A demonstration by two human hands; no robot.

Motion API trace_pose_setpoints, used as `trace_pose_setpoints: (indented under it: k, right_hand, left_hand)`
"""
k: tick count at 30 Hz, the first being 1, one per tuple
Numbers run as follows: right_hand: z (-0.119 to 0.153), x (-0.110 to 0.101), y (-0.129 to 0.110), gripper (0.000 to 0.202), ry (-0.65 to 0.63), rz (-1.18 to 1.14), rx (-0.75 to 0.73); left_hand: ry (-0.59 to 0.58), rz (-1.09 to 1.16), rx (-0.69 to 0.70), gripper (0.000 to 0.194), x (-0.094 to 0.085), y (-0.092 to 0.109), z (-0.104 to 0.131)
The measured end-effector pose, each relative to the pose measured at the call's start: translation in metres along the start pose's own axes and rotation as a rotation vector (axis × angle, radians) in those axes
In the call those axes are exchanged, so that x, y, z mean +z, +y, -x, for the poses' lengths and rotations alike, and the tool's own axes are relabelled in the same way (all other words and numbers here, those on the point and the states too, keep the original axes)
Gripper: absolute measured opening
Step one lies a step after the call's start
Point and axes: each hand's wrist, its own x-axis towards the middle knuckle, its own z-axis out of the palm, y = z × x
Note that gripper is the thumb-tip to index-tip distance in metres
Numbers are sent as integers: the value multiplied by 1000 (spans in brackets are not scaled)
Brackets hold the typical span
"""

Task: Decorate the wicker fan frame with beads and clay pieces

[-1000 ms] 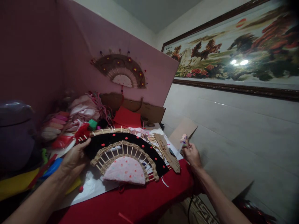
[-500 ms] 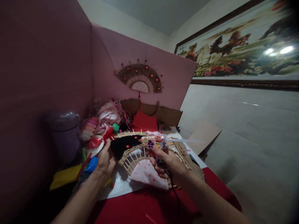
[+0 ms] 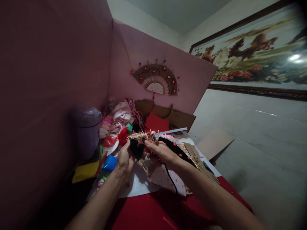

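My left hand (image 3: 124, 157) grips the left edge of a woven fan-shaped craft piece (image 3: 176, 147), which has a black band with red dots, thin sticks along its rim and a pale red-spotted cloth (image 3: 165, 177) at its base. In my right hand (image 3: 161, 152) is a flower-patterned hot glue gun (image 3: 151, 136), with a long clear glue stick (image 3: 171, 131) poking out to the right. The gun's front end is over the fan's left part, close to my left fingers. Whether its nozzle touches the fan I cannot tell. A black cord (image 3: 170, 179) hangs below my right hand.
A red cloth (image 3: 144, 210) covers the table. To the left are a purple bin (image 3: 88, 137), a yellow packet (image 3: 85, 172) and a blue packet (image 3: 110, 163). Pink fabric (image 3: 122, 113) and red sheets (image 3: 157, 123) lie behind. A finished fan (image 3: 154, 75) hangs on the pink panel.
My right hand has moved the glue gun left across the fan, from over its middle to its left end near my left hand. The view has turned slightly left.
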Motion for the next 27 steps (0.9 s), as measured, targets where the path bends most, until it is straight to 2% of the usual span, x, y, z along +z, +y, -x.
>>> trace_pose_setpoints:
  k: [3,11,20,27]
  right_hand:
    - [-1,-4,0,41,-46,36,17]
    - [-2,-4,-3,42,-55,88,61]
    - [2,0,-9,40,-35,106,66]
    - [3,2,-10,42,-9,119,67]
  left_hand:
    - [-20,2,-3,28,-2,-1,-2]
    - [-33,35,26,28,-1,-3,-3]
    - [-62,18,-8,33,0,-1,0]
    - [-30,35,-13,33,0,-1,1]
